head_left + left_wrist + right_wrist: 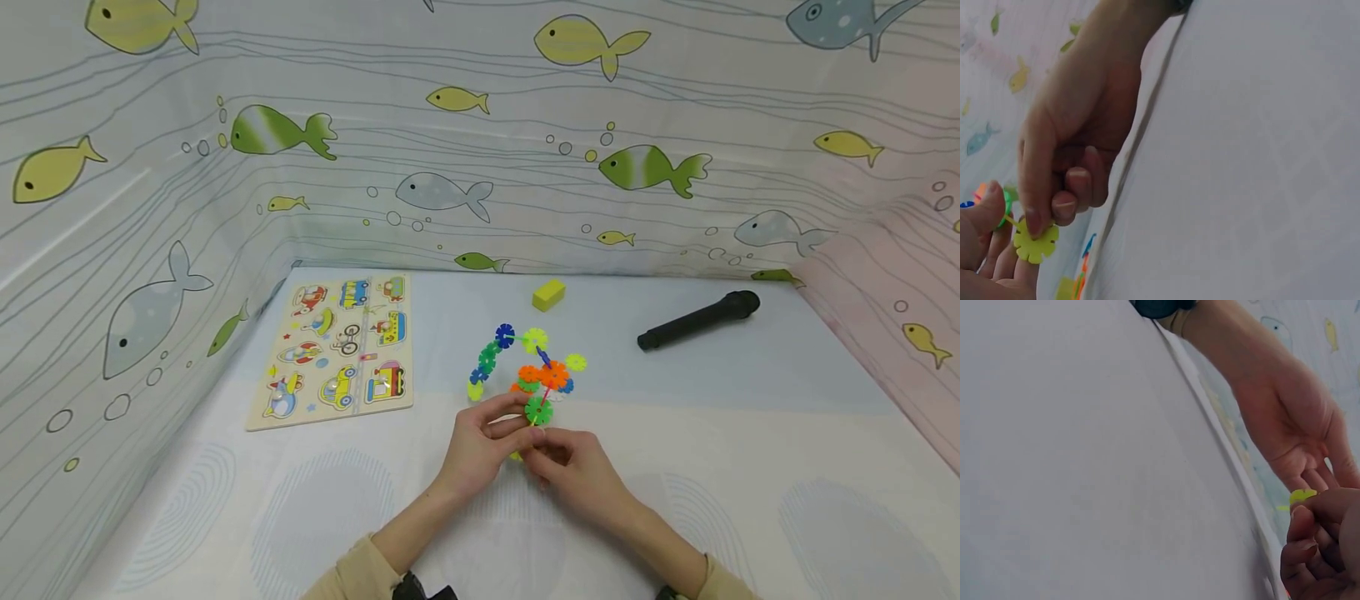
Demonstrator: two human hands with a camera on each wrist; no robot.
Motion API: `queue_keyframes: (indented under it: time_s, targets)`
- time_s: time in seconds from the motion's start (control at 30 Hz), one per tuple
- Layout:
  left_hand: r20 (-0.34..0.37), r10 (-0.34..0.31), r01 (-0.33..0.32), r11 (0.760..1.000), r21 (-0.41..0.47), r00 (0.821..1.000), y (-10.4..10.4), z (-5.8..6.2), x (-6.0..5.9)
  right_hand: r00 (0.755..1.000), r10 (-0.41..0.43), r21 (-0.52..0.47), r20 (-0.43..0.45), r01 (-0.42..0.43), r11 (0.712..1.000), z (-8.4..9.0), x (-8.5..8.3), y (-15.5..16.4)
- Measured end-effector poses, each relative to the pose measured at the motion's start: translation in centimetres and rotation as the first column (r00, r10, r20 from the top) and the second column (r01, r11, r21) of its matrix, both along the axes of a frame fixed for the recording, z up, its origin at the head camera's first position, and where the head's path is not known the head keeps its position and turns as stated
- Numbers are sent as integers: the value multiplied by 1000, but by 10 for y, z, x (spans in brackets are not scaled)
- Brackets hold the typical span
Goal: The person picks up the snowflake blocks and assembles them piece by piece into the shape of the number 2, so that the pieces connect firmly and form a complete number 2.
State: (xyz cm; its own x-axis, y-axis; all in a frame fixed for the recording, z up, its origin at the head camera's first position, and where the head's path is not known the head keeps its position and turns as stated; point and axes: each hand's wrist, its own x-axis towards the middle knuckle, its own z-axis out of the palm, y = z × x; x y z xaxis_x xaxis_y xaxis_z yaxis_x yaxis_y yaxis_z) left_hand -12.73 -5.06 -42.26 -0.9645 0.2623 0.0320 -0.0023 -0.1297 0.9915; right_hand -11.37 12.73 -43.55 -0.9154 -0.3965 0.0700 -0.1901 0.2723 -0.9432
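Observation:
A chain of colourful notched plastic discs (554, 374) in orange, green, blue and yellow is slotted together above the table's middle. My left hand (480, 442) holds its near end, thumb and fingers about a green disc (538, 410). Close beside it, my right hand (581, 475) pinches a yellow notched disc (1036, 242) between thumb and index finger. In the left wrist view this disc is beside the left fingers, with a yellow piece edge-on between it and the green one. Part of the chain is hidden behind the left hand.
A wooden picture puzzle board (337, 350) lies at the left. A yellow block (549, 295) sits behind the chain, and a black microphone (697, 321) lies at the back right. Fish-patterned cloth walls (450, 150) surround the table.

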Motion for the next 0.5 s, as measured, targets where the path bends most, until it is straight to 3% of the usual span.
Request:
queue_keyframes:
  time_s: [0.3, 0.5]
  targets:
    - [-14, 20, -20, 1000, -7, 1000, 1, 1, 0, 997, -3, -46, 73, 6, 999, -1, 0, 0]
    - [-41, 36, -37, 999, -21, 999, 0, 1, 1, 998, 2, -53, 67, 2, 999, 0, 0, 0]
